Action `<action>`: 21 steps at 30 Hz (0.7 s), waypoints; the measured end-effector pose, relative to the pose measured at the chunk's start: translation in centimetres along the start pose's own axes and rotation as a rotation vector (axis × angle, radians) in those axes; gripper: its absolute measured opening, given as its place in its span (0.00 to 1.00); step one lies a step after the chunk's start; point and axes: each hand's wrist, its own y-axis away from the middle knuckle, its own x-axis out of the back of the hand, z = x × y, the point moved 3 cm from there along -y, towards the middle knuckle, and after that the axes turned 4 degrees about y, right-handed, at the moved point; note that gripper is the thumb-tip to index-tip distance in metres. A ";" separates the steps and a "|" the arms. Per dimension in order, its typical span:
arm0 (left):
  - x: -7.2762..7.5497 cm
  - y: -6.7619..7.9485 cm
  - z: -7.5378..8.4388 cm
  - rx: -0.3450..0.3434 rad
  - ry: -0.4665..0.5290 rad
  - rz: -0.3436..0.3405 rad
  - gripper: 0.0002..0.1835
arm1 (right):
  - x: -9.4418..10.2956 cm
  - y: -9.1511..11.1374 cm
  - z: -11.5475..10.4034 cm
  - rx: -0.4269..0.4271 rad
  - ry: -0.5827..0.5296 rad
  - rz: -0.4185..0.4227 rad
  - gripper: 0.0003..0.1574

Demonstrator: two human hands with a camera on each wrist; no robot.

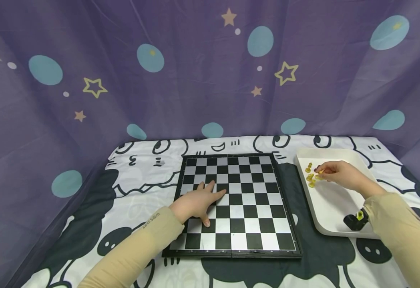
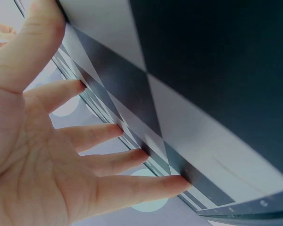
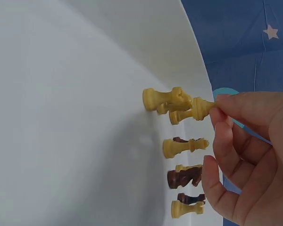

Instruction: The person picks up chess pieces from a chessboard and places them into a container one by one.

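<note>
My left hand (image 1: pixel 196 201) rests with spread, straight fingers on the left part of a black-and-white chessboard (image 1: pixel 236 225); in the left wrist view its fingertips (image 2: pixel 181 182) are at the squares. Over the left side of a white tray (image 1: pixel 339 216), my right hand (image 1: pixel 340 174) pinches a pale yellow chess piece (image 3: pixel 201 108) between thumb and index finger. The fingertips hide its top. Below and beside it in the right wrist view are a yellow knight (image 3: pixel 162 98), a yellow queen (image 3: pixel 179 147), a dark brown knight (image 3: pixel 181 178) and a yellow rook (image 3: pixel 186 209).
The tray is right of the board, on a black-and-white cartoon-print cloth (image 1: pixel 137 176). Behind the table hangs a purple curtain (image 1: pixel 195 96) with stars and blue ovals. A black wrist device (image 1: pixel 355 220) is at the right sleeve, over the tray.
</note>
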 end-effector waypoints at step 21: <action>0.0 0.1 0.1 -0.001 -0.005 0.000 0.57 | -1.2 -0.1 2.4 -0.001 0.133 0.048 0.07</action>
